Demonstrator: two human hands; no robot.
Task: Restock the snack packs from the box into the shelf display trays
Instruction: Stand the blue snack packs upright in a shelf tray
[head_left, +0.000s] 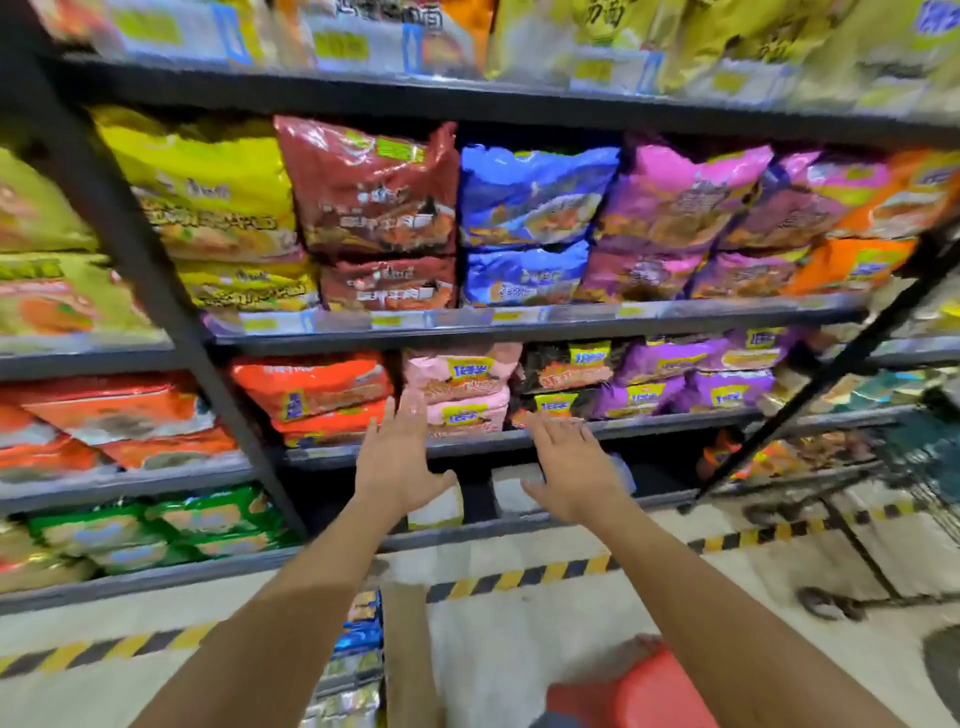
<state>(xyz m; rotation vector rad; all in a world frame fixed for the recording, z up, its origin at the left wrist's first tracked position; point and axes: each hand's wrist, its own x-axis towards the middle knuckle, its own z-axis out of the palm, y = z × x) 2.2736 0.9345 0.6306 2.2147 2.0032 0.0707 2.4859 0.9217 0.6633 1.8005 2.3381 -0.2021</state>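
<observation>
Both hands are empty, holding nothing. The left hand (400, 457) has its fingers (410, 415) straight and spread, with the tips at the pink packs (460, 387); blur hides whether they touch. The right hand (571, 467) is spread the same way, its fingertips just before the shelf (675, 418) edge, under the black packs (566, 371). The box (408, 644) of packs stands on the floor, well below both wrists.

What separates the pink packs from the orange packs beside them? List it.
The pink packs are pale pink, the orange packs bright orange-red. The pink packs look narrower, the orange packs wider. The left hand overlaps the pink packs, not the orange packs. Both lie stacked two high on one shelf.
</observation>
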